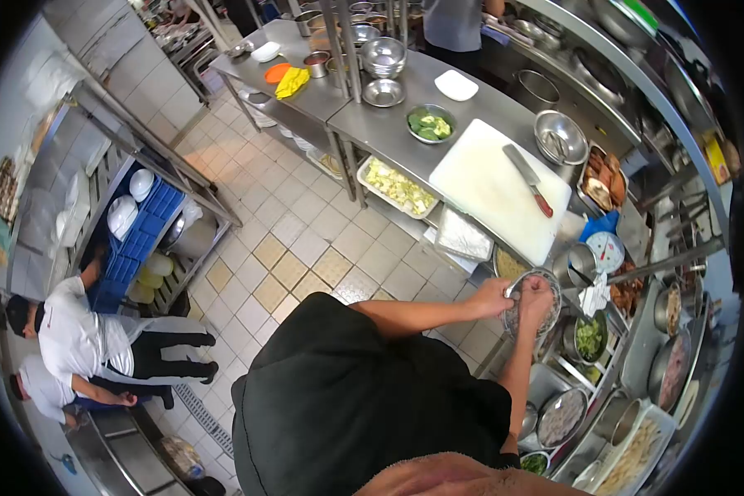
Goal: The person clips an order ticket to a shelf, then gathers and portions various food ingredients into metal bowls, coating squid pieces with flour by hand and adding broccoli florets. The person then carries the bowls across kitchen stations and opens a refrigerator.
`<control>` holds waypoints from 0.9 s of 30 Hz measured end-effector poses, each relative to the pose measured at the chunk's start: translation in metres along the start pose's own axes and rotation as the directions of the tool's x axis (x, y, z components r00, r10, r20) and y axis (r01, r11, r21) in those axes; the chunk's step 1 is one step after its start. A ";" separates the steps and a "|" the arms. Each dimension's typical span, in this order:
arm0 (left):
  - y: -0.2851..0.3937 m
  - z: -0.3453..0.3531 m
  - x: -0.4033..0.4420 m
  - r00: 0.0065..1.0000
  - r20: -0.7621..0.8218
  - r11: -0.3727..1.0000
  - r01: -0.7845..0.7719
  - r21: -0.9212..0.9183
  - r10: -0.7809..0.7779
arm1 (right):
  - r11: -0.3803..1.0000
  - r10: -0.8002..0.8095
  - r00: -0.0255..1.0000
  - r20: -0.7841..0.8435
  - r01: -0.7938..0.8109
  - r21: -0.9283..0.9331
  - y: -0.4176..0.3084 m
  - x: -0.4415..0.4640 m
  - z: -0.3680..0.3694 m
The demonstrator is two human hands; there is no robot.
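At the right side of the head view, a round bowl (551, 321) sits at the counter's edge. My left hand (491, 299) is closed on its near rim, fingers curled. Over the bowl's inside, my right hand (537, 299) has its fingers bunched together; what they pinch, if anything, is hidden. The bowl's contents are too small to make out. A white cutting board (488, 186) lies just beyond, with a red-handled cleaver-like knife (527, 178) across it.
A bowl of green vegetable pieces (430, 124) stands behind the board. A tray of chopped yellow-green vegetables (398, 187) is below the counter. A dial scale (606, 250) and several food pans, including chopped greens (589, 337), crowd the right. Two people in white (78, 331) are at left.
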State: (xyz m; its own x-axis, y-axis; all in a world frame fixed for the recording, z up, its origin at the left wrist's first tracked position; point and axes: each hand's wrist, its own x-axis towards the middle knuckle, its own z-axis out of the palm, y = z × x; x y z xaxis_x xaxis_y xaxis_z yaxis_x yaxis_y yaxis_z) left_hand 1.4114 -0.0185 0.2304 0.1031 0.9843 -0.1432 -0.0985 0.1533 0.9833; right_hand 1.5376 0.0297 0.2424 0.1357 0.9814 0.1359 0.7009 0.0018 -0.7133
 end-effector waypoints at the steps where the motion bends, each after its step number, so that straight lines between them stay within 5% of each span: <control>1: 0.002 -0.007 -0.003 1.000 -0.010 0.999 0.005 -0.039 -0.006 | 1.000 -0.003 1.000 0.021 0.003 0.004 -0.005 0.000 0.006; 3: 0.001 -0.015 -0.006 1.000 -0.017 0.999 0.015 -0.045 -0.015 | 1.000 0.004 0.999 0.052 -0.005 0.004 -0.007 -0.004 0.012; 6: -0.005 -0.018 -0.006 0.998 -0.010 0.996 0.067 -0.054 -0.068 | 0.967 -0.087 0.990 0.113 0.056 0.248 0.023 -0.007 0.015; 10: -0.040 -0.025 0.003 0.997 -0.043 0.984 0.073 0.164 -0.067 | 0.846 0.207 0.975 0.084 -0.221 0.486 0.051 -0.050 -0.027; 12: -0.048 -0.026 0.006 0.979 0.017 0.960 0.196 0.200 -0.204 | 0.876 0.336 0.940 0.063 -0.337 0.346 0.035 -0.088 -0.074; 13: -0.044 -0.025 0.001 0.956 0.033 0.938 0.277 0.208 -0.290 | 0.914 0.305 0.950 -0.065 -0.273 0.301 0.044 -0.111 -0.083; 14: -0.101 -0.033 0.011 0.957 0.166 0.963 0.208 0.171 -0.237 | 0.919 0.335 0.924 -0.183 -0.278 0.278 0.073 -0.136 -0.084; 15: -0.107 -0.031 0.006 0.961 0.210 0.981 0.190 -0.040 -0.178 | 0.872 0.468 0.879 -0.092 -0.442 0.213 0.082 -0.160 -0.097; 16: -0.102 -0.028 0.006 0.947 0.298 0.987 0.082 0.135 -0.119 | 0.858 0.507 0.844 -0.178 -0.471 0.206 0.087 -0.186 -0.102; 17: -0.090 -0.011 0.000 0.943 0.231 0.971 0.234 0.046 -0.238 | 0.776 0.631 0.755 -0.180 -0.614 0.146 0.083 -0.212 -0.112; 18: -0.093 0.004 -0.005 0.956 0.196 0.974 0.201 0.100 -0.218 | 0.758 0.604 0.768 -0.215 -0.636 -0.142 0.114 -0.245 -0.103; 19: -0.084 0.018 -0.017 0.919 0.329 0.975 0.186 0.126 -0.217 | 0.522 0.814 0.560 -0.154 -0.821 -0.230 0.115 -0.269 -0.106; 20: -0.078 0.032 -0.033 0.881 0.407 0.969 0.193 0.152 -0.239 | 0.428 0.882 0.451 -0.139 -0.888 -0.167 0.106 -0.308 -0.114; 21: -0.076 0.042 -0.049 0.848 0.460 0.963 0.203 0.179 -0.264 | 0.543 0.819 0.546 -0.173 -0.837 -0.067 0.123 -0.353 -0.095; 24: -0.079 0.097 -0.120 0.694 0.660 0.956 0.172 0.238 -0.289 | 0.497 0.840 0.415 -0.349 -0.847 0.189 0.093 -0.451 -0.108; 27: -0.091 0.151 -0.234 0.456 0.825 0.940 0.098 0.327 -0.335 | 0.472 0.881 0.259 -0.397 -0.548 0.691 0.077 -0.568 -0.120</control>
State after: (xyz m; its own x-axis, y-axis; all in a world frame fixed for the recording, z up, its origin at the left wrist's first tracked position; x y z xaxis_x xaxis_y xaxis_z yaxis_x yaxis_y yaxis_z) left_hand 1.5457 -0.2759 0.1916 0.8964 0.3253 -0.3012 0.2413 0.2120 0.9470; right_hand 1.5986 -0.5503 0.1932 0.9301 0.1797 -0.3203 -0.2271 -0.4042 -0.8860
